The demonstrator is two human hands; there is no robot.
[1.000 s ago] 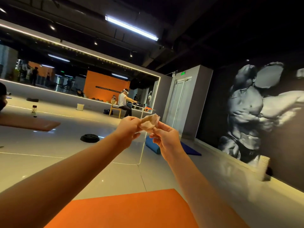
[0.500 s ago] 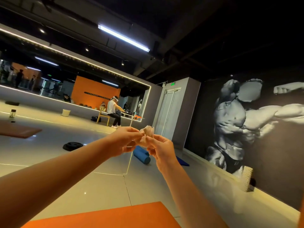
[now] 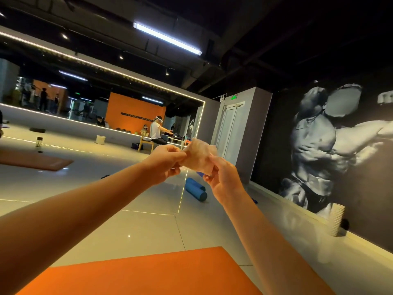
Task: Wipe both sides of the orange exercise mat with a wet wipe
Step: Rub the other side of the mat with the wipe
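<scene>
Both hands are up in front of me at arm's length, close together. From what I can see, my left hand [image 3: 168, 160] pinches the upper left side of a thin, crumpled, pale translucent wet wipe [image 3: 197, 156] with curled fingers, and my right hand [image 3: 223, 179] pinches its lower right side, so the sheet is held between them in the air. Whether the two hands touch behind the wipe I cannot tell. Under my forearms a flat orange foam exercise mat [image 3: 159, 273] lies on the glossy pale tiled floor [image 3: 127, 220], well below the wipe and untouched by either hand; its far right corner shows just left of my right forearm. Beyond the hands a blue cylindrical foam roller [image 3: 195, 189] rests on the floor near a grey double door [image 3: 230, 128]. Towards the floor's left edge lies a second orange mat [image 3: 36, 161], with a white bucket [image 3: 100, 139] farther back by the mirrored wall. A person in a white top [image 3: 156, 133] sits on a wooden chair [image 3: 146, 144] there. Along the right wall runs a black-and-white bodybuilder mural [image 3: 319, 145].
</scene>
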